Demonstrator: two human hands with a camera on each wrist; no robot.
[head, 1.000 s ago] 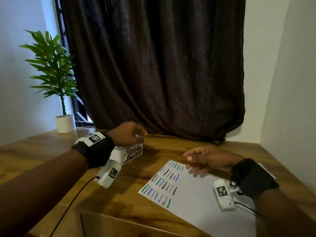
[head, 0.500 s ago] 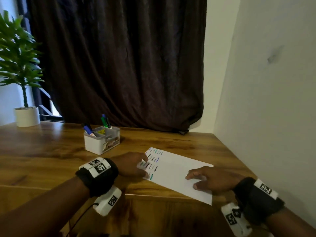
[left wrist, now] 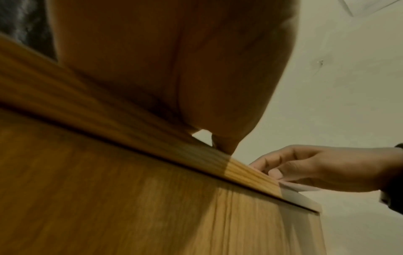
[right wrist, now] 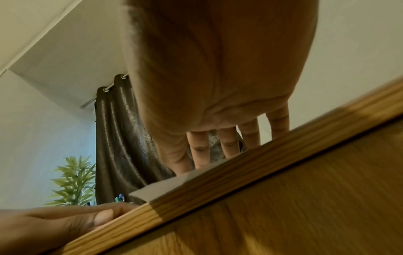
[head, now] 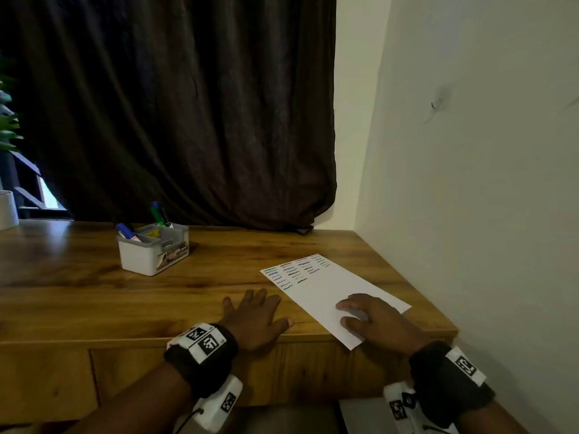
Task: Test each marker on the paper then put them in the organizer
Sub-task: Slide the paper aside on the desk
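A white paper (head: 326,286) with several coloured squiggles at its far end lies on the wooden desk (head: 94,296), one corner overhanging the front edge. My right hand (head: 372,321) rests on the paper's near part with relaxed fingers and holds nothing. My left hand (head: 253,314) lies flat on the desk just left of the paper, fingers spread, empty. The white organizer (head: 150,255) stands at the back left with blue, green and black markers (head: 158,214) upright in it. In the right wrist view the markers' tips (right wrist: 119,198) show beyond the paper's corner (right wrist: 152,188).
A dark curtain (head: 188,114) hangs behind the desk and a white wall (head: 470,183) closes the right side. A potted plant (head: 7,195) stands at the far left edge. The desk front carries a drawer panel (head: 156,374).
My left hand left the organizer, came back to the near edge and now lies flat beside the paper. My right hand slid nearer along the paper. The head view dropped and swung right.
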